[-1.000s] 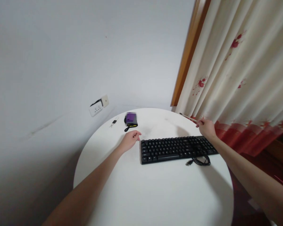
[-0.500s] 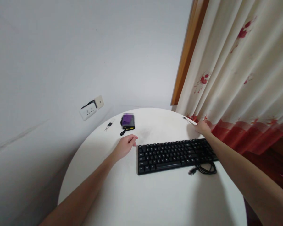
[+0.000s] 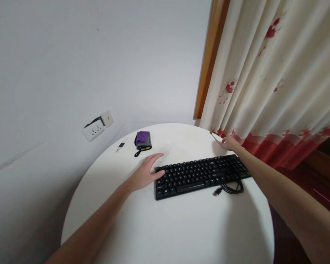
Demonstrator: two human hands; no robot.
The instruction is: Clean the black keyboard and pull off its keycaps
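A black keyboard (image 3: 200, 176) lies across a round white table (image 3: 165, 227), its coiled cable and plug (image 3: 228, 189) at the front right. My left hand (image 3: 147, 172) rests open at the keyboard's left end, thumb touching its corner. My right hand (image 3: 231, 143) is behind the keyboard's right end, fingers closed on a thin pale stick (image 3: 216, 136) that points up and left along the table's edge.
A small grey and purple pouch with yellow trim (image 3: 143, 141) and a tiny black clip (image 3: 121, 145) lie at the table's far left. A wall socket (image 3: 96, 126) sits on the white wall. A floral curtain (image 3: 272, 84) hangs right beside the table.
My left hand has slid right and spread open onto the keyboard's left corner. My right hand has stayed on the stick by the curtain. The view has shifted a little.
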